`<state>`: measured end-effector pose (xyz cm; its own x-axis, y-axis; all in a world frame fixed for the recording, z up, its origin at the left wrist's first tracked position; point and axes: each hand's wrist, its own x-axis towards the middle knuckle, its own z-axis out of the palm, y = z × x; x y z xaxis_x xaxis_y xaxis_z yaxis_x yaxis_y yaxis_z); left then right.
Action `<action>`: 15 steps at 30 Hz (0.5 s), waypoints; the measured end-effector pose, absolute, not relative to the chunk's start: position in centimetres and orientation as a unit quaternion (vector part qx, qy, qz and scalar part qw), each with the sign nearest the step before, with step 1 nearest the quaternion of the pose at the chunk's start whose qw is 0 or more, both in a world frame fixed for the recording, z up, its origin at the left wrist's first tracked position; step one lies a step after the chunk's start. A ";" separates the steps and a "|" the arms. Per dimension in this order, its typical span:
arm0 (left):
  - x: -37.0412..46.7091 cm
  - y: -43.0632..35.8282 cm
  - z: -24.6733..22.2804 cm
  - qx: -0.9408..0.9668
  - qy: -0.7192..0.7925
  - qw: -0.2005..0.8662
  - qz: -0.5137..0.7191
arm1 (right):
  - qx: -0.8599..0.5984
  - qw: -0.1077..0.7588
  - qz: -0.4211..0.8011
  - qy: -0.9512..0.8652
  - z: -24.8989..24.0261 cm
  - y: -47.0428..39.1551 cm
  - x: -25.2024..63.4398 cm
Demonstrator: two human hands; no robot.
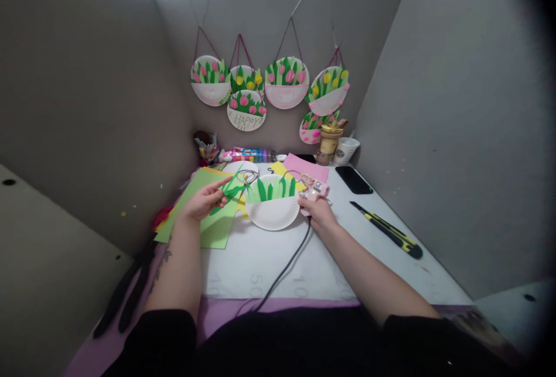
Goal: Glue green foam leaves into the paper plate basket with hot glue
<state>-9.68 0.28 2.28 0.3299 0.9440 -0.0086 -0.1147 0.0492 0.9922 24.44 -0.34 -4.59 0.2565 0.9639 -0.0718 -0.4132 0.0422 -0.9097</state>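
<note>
My right hand [319, 212] pinches the right edge of a white paper plate basket [273, 215], tilted up above the table. Light and dark green paper leaves [278, 189] stand in the pocket of this plate. Just beyond my right fingers is a pink glue gun [318, 190]; whether it lies on the table or touches the hand I cannot tell. My left hand [208, 197], left of the plate, is closed on several thin green paper leaves [234, 190], which stick out between the fingers.
Green paper sheets [212, 229] lie at left, pink paper [306, 167] at the back. On the right are a black phone [354, 179] and a yellow-black utility knife [388, 229]. A black cord [284, 267] crosses the front. Finished plate baskets [286, 96] hang on the back wall.
</note>
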 end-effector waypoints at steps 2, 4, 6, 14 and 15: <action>-9.3 0.4 2.0 0.514 0.370 0.610 0.476 | -0.452 0.654 0.526 -0.302 -4.5 -0.4 24.3; -8.6 0.7 1.8 0.499 0.370 0.607 0.495 | -0.466 0.650 0.524 -0.293 -4.3 -0.5 24.2; -7.2 0.8 1.6 0.498 0.380 0.601 0.496 | -0.472 0.646 0.524 -0.291 -4.2 -0.6 24.0; 0.1 -0.4 1.2 0.526 0.421 0.533 0.512 | -0.466 0.631 0.529 -0.323 -4.1 -0.9 23.9; 0.9 -0.6 1.1 0.530 0.426 0.527 0.510 | -0.466 0.628 0.530 -0.327 -4.2 -0.9 23.8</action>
<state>0.86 -0.65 1.11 0.1177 0.9888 0.0915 -0.0866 -0.0816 0.9929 23.85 -0.93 -4.20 0.2234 0.9711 -0.0840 -0.3614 0.0024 -0.9324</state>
